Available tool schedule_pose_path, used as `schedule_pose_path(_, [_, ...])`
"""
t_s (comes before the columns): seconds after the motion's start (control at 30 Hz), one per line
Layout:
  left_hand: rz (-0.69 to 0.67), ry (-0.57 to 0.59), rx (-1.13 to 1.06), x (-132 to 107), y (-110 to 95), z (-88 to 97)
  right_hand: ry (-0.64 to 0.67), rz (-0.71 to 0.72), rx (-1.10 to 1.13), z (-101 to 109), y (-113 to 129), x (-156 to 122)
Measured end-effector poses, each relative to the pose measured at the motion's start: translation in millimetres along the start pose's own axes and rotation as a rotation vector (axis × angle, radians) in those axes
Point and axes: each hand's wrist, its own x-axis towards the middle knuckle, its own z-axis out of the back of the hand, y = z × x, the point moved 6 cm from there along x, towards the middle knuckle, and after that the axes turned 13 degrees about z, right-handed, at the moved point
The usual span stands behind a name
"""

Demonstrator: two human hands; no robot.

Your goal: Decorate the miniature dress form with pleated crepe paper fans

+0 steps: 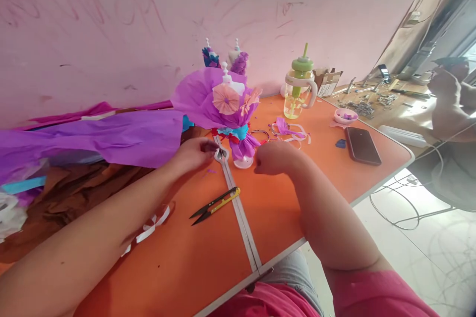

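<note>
A small white dress form (233,86) stands upright on a round white base (243,162). It wears a purple crepe-paper dress (201,99) with pink paper flowers (226,99) and a blue band (238,132) below. My left hand (197,152) is left of the dress, its fingers loosely bent and apart, with no object visible in them. On the other side, my right hand (277,157) is closed close to the gathered purple paper; its fingertips are mostly hidden. Yellow-handled thread snips (215,205) lie in front, across the table's metal seam.
Two more decorated dress forms (238,62) stand behind. A green-lidded bottle (298,90), phone (363,145), pink bowl (345,116) and paper scraps (286,128) are to the right. Purple paper (141,136) and brown paper (78,193) cover the left. A pink wall backs the orange table (167,262).
</note>
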Motion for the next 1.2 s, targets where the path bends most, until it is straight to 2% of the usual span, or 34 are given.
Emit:
schedule_pose_path(0.03, [0.008,-0.031,-0.082,-2,1,8.2,-0.027,0.092,-0.013,-4,25,3])
schedule_pose_path(0.1, [0.012,-0.098,-0.282,-6,1,24.2,-0.152,0.499,-0.063,-14,89,7])
schedule_pose_path(0.17, [0.009,-0.146,-0.484,-10,0,38.6,-0.179,0.922,-0.09,-38,145,2])
schedule_pose_path(0.23, [0.011,-0.17,-0.657,-14,-3,51.0,-0.238,1.112,-0.13,-60,176,-3])
schedule_pose_path(0.27, [0.012,-0.182,-0.729,-16,-5,56.5,-0.268,1.161,-0.16,-70,186,-5])
schedule_pose_path(0.33, [0.01,-0.21,-0.846,-21,-9,65.7,-0.322,1.167,-0.209,-87,199,-5])
schedule_pose_path(0.43, [-0.003,-0.248,-0.967,-29,-16,72.0,-0.319,1.038,-0.236,-106,207,4])
schedule_pose_path(0.57, [-0.018,-0.268,-1.076,-37,-25,70.1,-0.279,0.953,-0.211,-116,211,14])
schedule_pose_path(0.67, [-0.018,-0.284,-1.138,-39,-29,75.3,-0.305,1.028,-0.234,-111,214,8])
schedule_pose_path(0.8, [-0.017,-0.328,-1.296,-45,-40,100.7,-0.338,1.148,-0.183,-108,216,0])
schedule_pose_path(0.87, [-0.028,-0.315,-1.385,-55,-52,112.4,-0.311,1.124,-0.118,-112,216,3])
schedule_pose_path(0.97, [-0.019,-0.258,-1.464,-77,-74,119.3,-0.255,1.12,-0.1,-118,218,7])
schedule_pose_path(1.07, [-0.085,-0.195,-1.481,-106,-94,128.0,-0.251,1.107,-0.138,-114,216,9])
schedule_pose_path(1.13, [-0.144,-0.108,-1.5,-122,-103,139.1,-0.253,1.038,-0.173,-108,209,14])
schedule_pose_path(1.2, [-0.184,-0.079,-1.469,-132,-108,155.3,-0.247,0.932,-0.209,-101,195,22])
